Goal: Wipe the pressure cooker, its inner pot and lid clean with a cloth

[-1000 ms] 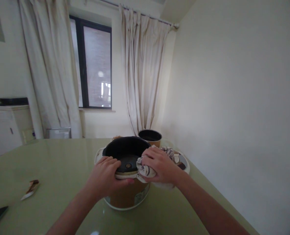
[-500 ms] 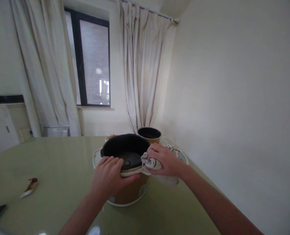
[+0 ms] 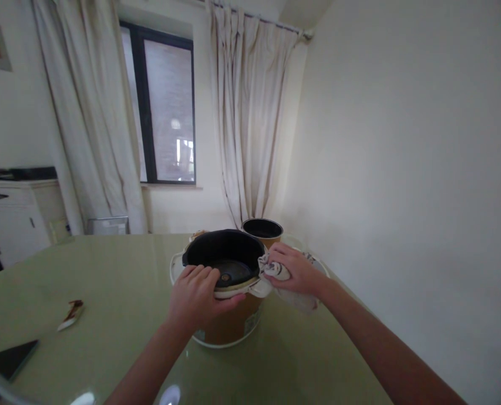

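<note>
A rice cooker body (image 3: 230, 322) with a brown side, a pale rim and a dark hollow inside stands on the table before me. My left hand (image 3: 196, 293) grips its near rim, fingers over the edge and thumb along the outside. Bunched in my right hand (image 3: 293, 266) is a pale patterned cloth (image 3: 276, 270), pressed against the right side of the rim; its loose end hangs down below. Inside the cooker, a small round knob shows at the middle of the floor.
Behind the cooker stands a dark-lined inner pot (image 3: 262, 228). A whitish round piece, perhaps a lid (image 3: 321, 266), lies right of it, partly hidden. On the left are a crumpled wrapper (image 3: 71, 315) and a dark flat device (image 3: 12, 359). The wall borders the table's right side.
My right hand has slid the cloth a little along the rim, uncovering a white tab at the right front. My left hand keeps its hold. The view has turned slightly left.
</note>
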Demonstrator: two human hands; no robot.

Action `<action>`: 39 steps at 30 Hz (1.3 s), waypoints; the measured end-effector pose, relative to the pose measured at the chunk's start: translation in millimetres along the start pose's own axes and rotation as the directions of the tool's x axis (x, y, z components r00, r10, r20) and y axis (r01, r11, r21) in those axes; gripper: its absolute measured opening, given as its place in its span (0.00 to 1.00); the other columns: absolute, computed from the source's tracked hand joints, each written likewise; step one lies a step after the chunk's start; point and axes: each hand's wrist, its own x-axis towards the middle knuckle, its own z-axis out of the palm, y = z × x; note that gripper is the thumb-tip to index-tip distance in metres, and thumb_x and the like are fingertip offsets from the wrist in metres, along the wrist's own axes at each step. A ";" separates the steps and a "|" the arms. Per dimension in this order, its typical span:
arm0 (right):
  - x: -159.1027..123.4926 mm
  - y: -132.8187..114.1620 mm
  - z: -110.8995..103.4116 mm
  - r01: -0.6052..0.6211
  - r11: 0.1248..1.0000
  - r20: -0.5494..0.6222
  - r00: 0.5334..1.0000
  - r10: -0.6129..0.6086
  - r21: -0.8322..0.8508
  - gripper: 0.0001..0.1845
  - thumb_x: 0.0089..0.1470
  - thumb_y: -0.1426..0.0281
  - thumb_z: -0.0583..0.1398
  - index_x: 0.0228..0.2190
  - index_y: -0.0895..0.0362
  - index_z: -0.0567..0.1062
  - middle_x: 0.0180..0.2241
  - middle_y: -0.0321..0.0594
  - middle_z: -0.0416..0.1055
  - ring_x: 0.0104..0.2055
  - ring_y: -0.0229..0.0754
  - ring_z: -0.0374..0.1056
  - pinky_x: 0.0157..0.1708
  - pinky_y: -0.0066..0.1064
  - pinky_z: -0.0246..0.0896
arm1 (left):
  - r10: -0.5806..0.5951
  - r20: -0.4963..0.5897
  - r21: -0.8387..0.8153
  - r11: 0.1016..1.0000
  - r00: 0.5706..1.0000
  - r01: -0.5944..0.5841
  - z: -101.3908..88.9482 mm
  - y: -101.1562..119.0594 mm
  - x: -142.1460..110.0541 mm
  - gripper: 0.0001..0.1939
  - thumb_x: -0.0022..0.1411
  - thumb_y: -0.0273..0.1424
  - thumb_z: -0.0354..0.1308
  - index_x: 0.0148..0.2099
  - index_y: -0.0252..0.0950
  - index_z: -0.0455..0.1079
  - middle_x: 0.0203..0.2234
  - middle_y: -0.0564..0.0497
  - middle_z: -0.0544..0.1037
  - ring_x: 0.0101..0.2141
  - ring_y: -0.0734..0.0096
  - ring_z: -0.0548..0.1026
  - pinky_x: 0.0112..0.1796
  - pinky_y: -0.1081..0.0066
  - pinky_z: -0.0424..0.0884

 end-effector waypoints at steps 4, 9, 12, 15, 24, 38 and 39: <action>3.3 -5.0 6.8 0.003 0.995 -0.010 1.000 -0.004 -0.098 0.12 0.57 0.64 0.68 0.40 0.53 0.74 0.42 0.44 0.73 0.45 0.49 0.68 0.46 0.40 0.64 | -0.010 -0.004 0.005 1.000 1.000 0.010 2.7 -0.2 -1.0 0.28 0.60 0.61 0.61 0.28 0.41 0.69 0.22 0.50 0.75 0.29 0.59 0.75 0.36 0.58 0.67; 8.8 -17.8 8.5 0.106 0.993 0.052 0.993 -0.103 -0.054 0.15 0.54 0.62 0.70 0.41 0.52 0.75 0.44 0.43 0.73 0.46 0.49 0.69 0.48 0.40 0.65 | -0.002 0.005 0.028 1.000 1.000 0.002 2.8 -0.7 -1.2 0.29 0.62 0.62 0.59 0.28 0.41 0.68 0.22 0.50 0.74 0.29 0.60 0.75 0.36 0.58 0.67; 5.7 -4.7 5.4 0.017 1.000 -0.013 1.000 -0.017 -0.013 0.09 0.59 0.63 0.66 0.39 0.52 0.75 0.42 0.43 0.73 0.46 0.48 0.69 0.47 0.38 0.66 | 0.003 -0.008 0.018 1.000 1.000 -0.003 1.6 -0.3 -0.1 0.29 0.63 0.62 0.58 0.28 0.40 0.68 0.22 0.51 0.74 0.28 0.60 0.76 0.36 0.58 0.67; 2.5 -3.5 7.8 -0.025 0.997 -0.058 0.998 0.021 -0.070 0.08 0.59 0.64 0.66 0.39 0.53 0.75 0.42 0.43 0.73 0.45 0.48 0.69 0.47 0.39 0.65 | -0.001 -0.011 0.010 1.000 1.000 0.001 1.2 0.3 0.5 0.30 0.62 0.62 0.59 0.28 0.41 0.67 0.22 0.51 0.73 0.28 0.60 0.75 0.35 0.58 0.66; 3.4 -1.6 8.4 0.016 0.998 -0.018 1.000 -0.017 -0.056 0.09 0.59 0.64 0.66 0.39 0.53 0.74 0.42 0.44 0.72 0.45 0.49 0.68 0.46 0.39 0.65 | 0.005 0.024 0.013 1.000 1.000 -0.006 2.5 -1.9 -1.9 0.29 0.64 0.62 0.57 0.29 0.41 0.67 0.23 0.50 0.74 0.30 0.58 0.76 0.38 0.57 0.66; -16.8 8.1 54.1 -0.247 0.875 -0.459 0.773 0.437 0.417 0.11 0.58 0.59 0.65 0.34 0.53 0.74 0.36 0.41 0.75 0.41 0.47 0.70 0.46 0.39 0.66 | -0.013 0.226 -0.118 0.992 0.974 0.041 -10.2 -9.1 0.6 0.37 0.55 0.69 0.60 0.40 0.37 0.75 0.34 0.45 0.81 0.38 0.50 0.79 0.44 0.53 0.67; -21.5 13.7 70.4 -0.328 0.759 -0.464 0.635 0.618 0.562 0.14 0.58 0.56 0.65 0.34 0.54 0.75 0.36 0.42 0.77 0.41 0.48 0.72 0.47 0.40 0.67 | 0.016 0.265 -0.166 0.986 0.964 0.029 -14.8 -13.9 2.7 0.37 0.54 0.67 0.63 0.45 0.38 0.75 0.39 0.45 0.82 0.41 0.50 0.79 0.45 0.54 0.68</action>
